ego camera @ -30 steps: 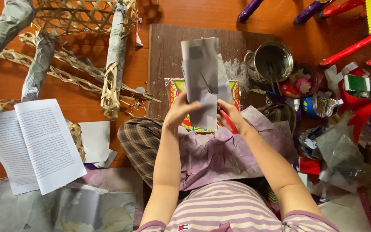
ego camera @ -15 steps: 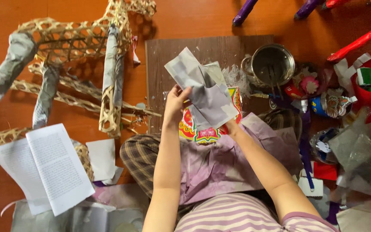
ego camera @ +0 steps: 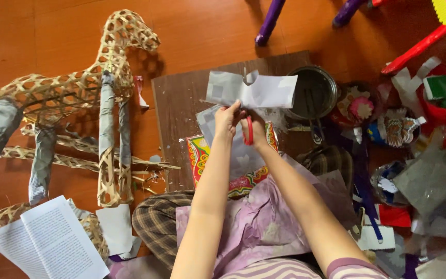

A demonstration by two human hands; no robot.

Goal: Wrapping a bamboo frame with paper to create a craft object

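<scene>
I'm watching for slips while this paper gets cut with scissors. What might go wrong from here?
The left hand pinches the grey paper sheet right beside the red-handled scissors in the right hand, so fingers may get nicked. The sheet is held in the air, unsupported, so the cut may wander or tear. The dark metal pot sits close behind the paper and might get knocked.

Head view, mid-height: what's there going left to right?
Woven bamboo animal frame → brown board → left hand → right hand on red-handled scissors → metal pot → colourful paper scraps.
</scene>
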